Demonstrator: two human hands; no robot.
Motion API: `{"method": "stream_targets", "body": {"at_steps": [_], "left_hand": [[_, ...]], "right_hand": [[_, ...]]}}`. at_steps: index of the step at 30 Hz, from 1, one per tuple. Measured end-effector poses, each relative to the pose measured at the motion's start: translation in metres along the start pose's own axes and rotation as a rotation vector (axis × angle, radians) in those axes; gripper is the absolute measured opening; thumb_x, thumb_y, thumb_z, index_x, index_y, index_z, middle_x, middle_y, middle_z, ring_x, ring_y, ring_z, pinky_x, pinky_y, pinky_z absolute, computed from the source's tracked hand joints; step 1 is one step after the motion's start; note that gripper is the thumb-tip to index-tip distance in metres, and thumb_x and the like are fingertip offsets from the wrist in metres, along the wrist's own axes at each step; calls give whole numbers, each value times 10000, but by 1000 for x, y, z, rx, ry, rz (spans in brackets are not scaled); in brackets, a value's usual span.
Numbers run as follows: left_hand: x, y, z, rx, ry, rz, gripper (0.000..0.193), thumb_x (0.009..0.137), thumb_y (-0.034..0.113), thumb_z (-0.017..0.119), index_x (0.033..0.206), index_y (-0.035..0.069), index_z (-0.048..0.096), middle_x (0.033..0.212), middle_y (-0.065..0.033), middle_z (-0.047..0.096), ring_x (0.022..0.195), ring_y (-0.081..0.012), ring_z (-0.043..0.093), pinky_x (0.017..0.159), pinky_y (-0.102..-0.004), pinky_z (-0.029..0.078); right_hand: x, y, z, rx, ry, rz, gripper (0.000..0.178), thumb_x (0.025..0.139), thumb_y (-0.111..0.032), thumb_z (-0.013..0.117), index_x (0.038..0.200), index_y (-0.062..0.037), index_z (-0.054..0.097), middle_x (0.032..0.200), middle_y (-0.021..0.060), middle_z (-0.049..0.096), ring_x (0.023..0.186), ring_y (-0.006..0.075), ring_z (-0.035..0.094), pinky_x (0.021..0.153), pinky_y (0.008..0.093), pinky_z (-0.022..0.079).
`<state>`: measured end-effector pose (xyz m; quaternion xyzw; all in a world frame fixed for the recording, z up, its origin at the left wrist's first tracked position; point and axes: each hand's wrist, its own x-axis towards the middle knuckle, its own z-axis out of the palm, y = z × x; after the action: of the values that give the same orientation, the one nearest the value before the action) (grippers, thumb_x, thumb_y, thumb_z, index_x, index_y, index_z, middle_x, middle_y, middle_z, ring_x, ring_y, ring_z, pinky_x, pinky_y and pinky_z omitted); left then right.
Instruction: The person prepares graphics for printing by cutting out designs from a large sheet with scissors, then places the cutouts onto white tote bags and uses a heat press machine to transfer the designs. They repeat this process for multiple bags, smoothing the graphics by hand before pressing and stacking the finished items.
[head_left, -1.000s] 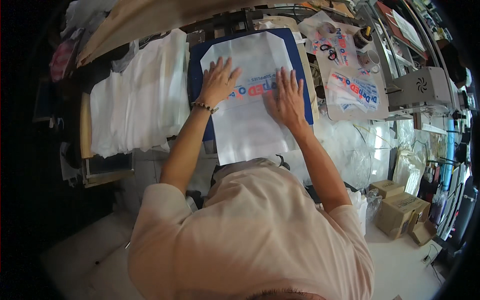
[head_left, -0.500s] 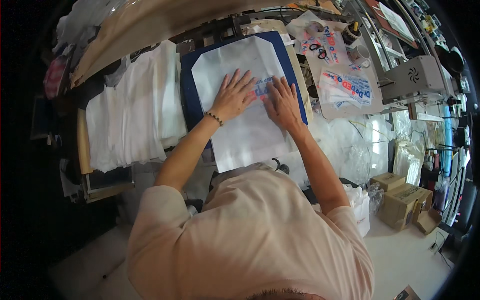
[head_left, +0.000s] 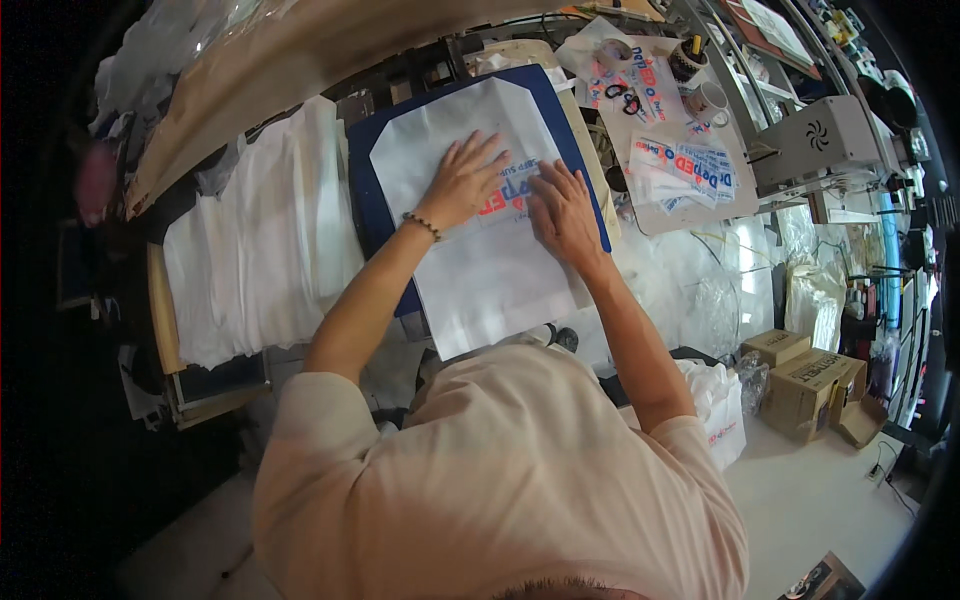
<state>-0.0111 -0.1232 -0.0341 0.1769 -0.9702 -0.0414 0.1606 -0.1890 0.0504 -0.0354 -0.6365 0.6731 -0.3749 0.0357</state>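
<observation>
A white sheet-like bag (head_left: 490, 290) with cut upper corners lies flat on a dark blue padded board (head_left: 366, 165). Red and blue lettering (head_left: 510, 196) shows on its upper middle, between my hands; whether it is on the bag or on a separate film I cannot tell. My left hand (head_left: 466, 182), a beaded bracelet at its wrist, rests flat with fingers spread on the bag, left of the lettering. On the lettering's right end lies my right hand (head_left: 565, 212), palm down, its fingers stretched out and partly covering the print. Neither hand grips anything.
Left of the board is a pile of white folded bags (head_left: 265, 240). At the right, a side table carries printed film pieces (head_left: 685, 170), black scissors (head_left: 624, 98), tape rolls and a pen holder (head_left: 688, 60). A grey machine box (head_left: 822, 140) and cardboard boxes (head_left: 812, 390) stand farther right.
My left hand has slid up the bag, away from the lettering. More of the red and blue print now shows between my hands. The whole view has shifted slightly.
</observation>
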Motion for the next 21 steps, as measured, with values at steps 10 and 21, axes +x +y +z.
{"method": "stream_targets", "body": {"at_steps": [10,21], "left_hand": [[-10,-18,-31,-416,-85,-64,350,763,184,849,1102,116,795,1421,-68,622,1434,-291,453,1187,-427,361],[-2,-12,-28,-366,77,-4,274,799,169,825,1041,45,790,1210,-87,707,1212,-279,589,1045,-396,471]], "right_hand": [[-2,-4,-1,-50,41,12,366,944,-268,671,1228,-39,699,1425,205,569,1419,397,448,1193,536,301],[0,-8,-5,-56,9,38,414,932,-308,684,1241,-33,700,1431,232,556,1393,429,465,1183,537,311]]}}
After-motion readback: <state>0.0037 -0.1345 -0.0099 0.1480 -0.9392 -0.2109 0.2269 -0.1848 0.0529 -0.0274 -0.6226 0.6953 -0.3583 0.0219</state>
